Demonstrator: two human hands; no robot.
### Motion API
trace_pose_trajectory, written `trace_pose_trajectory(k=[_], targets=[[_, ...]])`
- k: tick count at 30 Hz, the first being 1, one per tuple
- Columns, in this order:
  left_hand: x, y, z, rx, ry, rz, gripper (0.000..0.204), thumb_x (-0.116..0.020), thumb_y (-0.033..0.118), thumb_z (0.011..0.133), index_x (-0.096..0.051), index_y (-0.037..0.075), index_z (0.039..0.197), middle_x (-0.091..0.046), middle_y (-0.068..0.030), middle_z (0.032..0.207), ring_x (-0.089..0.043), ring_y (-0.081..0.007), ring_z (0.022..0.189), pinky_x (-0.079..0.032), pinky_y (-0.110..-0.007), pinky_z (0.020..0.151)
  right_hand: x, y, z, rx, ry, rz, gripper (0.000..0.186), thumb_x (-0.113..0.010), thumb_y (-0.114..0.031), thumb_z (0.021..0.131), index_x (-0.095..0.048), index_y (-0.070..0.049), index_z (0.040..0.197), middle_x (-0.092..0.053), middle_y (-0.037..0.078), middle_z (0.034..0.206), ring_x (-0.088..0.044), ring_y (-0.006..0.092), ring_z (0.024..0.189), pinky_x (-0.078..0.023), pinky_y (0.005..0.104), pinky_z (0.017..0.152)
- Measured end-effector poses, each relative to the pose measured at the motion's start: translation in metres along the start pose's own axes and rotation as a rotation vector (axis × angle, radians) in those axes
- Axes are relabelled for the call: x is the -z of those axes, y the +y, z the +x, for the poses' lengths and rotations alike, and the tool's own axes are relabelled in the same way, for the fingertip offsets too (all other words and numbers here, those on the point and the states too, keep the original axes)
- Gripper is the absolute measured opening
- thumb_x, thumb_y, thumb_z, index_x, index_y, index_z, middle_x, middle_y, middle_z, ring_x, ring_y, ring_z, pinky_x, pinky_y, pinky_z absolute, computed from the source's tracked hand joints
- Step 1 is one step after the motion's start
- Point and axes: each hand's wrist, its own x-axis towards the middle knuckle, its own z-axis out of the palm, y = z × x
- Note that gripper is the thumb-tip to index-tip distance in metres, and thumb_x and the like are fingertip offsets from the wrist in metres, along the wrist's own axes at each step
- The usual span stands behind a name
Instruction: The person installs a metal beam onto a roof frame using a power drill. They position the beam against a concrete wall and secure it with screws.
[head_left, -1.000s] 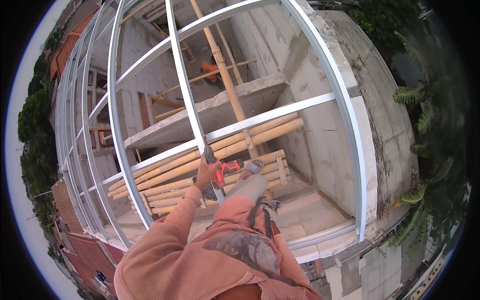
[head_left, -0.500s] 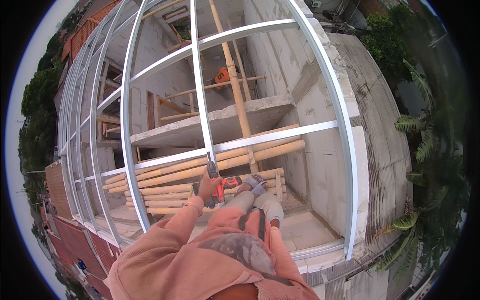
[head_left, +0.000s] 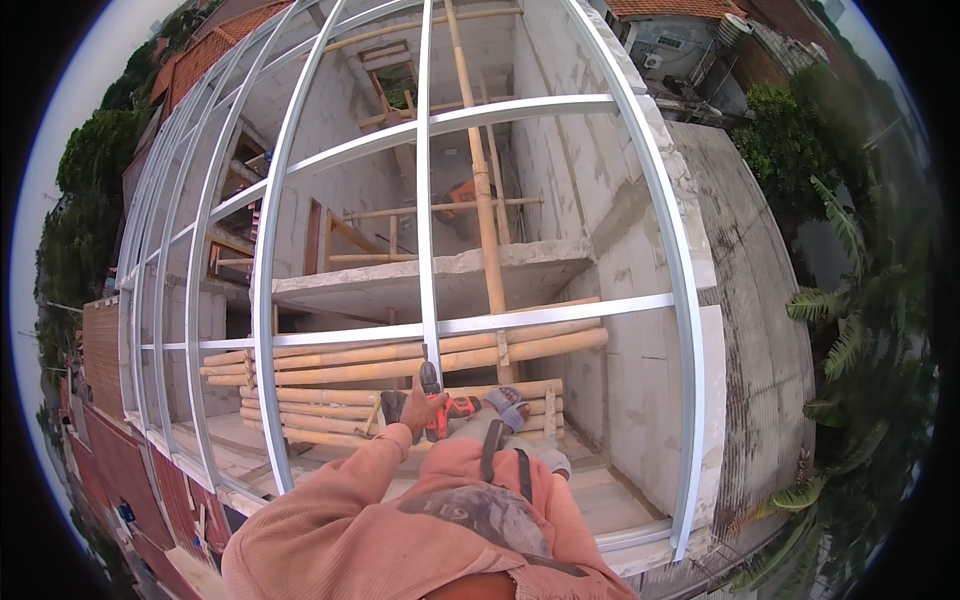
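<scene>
My left hand [head_left: 422, 408] is closed round the grip of a red and black cordless drill [head_left: 436, 425]. The drill's dark nose [head_left: 430, 376] points away from me, over the lower end of a silver metal channel [head_left: 427, 220]. Just beyond it, that channel meets a silver crossbar [head_left: 560, 317]. Of my right arm, the pink sleeve [head_left: 562, 515] shows, running down beside my right knee. Its hand is almost wholly hidden there, so its fingers cannot be made out.
Bamboo poles [head_left: 330, 393] lie in a stack beneath the frame, beside my sandalled foot [head_left: 510, 408]. Below, a person in orange [head_left: 462, 196] is partly hidden by a pole. Block walls [head_left: 640, 370] enclose the drop; a corrugated roof [head_left: 750, 330] adjoins at right.
My view has tilted up, so the frame sits lower and more to the right in it. The drill stays in my left hand by the joint. The person below has shifted.
</scene>
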Motion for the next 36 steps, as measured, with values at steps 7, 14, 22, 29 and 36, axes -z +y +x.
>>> trace_pose_trajectory(k=[7,14,22,29,36], targets=[[-0.010,-0.025,-0.005,0.053,0.058,-0.114,0.087,-0.073,0.034,0.084,-0.027,0.004,0.151,-0.067,-0.0282,0.117,-0.067,-0.0420,0.110,-0.052,-0.046,0.096,0.033,0.007,-0.011,0.034,-0.123,-0.066,0.046,-0.052,-0.040,0.099,-0.059,-0.013,0.135,-0.056,0.012,0.143,-0.052,0.0270,0.132,-0.041,0.0383,0.107],[-0.019,-0.029,-0.021,0.098,0.169,-0.377,0.084,-0.075,0.028,0.083,-0.031,-0.001,0.148,-0.069,-0.0221,0.114,-0.069,-0.0339,0.106,-0.052,-0.043,0.094,0.060,0.036,-0.072,0.019,-0.265,-0.089,0.049,-0.050,-0.041,0.101,-0.054,-0.014,0.142,-0.053,0.011,0.147,-0.047,0.0250,0.138,-0.037,0.0363,0.113],[-0.022,-0.019,-0.037,0.066,0.245,-0.328,0.082,-0.074,0.027,0.082,-0.031,-0.001,0.146,-0.069,-0.0222,0.113,-0.069,-0.0353,0.104,-0.052,-0.044,0.092,0.072,0.019,-0.099,0.127,-0.246,-0.133,0.050,-0.052,-0.041,0.099,-0.055,-0.015,0.142,-0.054,0.013,0.146,-0.050,0.0266,0.136,-0.038,0.0369,0.112],[-0.020,0.007,-0.035,-0.070,0.218,-0.249,0.083,-0.073,0.034,0.084,-0.032,0.000,0.147,-0.071,-0.0238,0.107,-0.070,-0.0404,0.103,-0.053,-0.046,0.090,0.069,0.027,-0.081,0.071,-0.256,-0.265,0.046,-0.057,-0.036,0.099,-0.058,-0.014,0.138,-0.059,0.013,0.140,-0.053,0.0257,0.132,-0.039,0.0350,0.111],[-0.017,-0.003,-0.026,-0.053,0.226,-0.251,0.093,-0.073,0.037,0.084,-0.026,-0.006,0.152,-0.069,-0.0263,0.112,-0.069,-0.0408,0.103,-0.052,-0.045,0.091,0.070,0.069,-0.111,0.436,-0.236,-0.073,0.036,-0.061,-0.025,0.097,-0.062,-0.008,0.129,-0.065,0.016,0.128,-0.060,0.0330,0.121,-0.046,0.0392,0.103]])
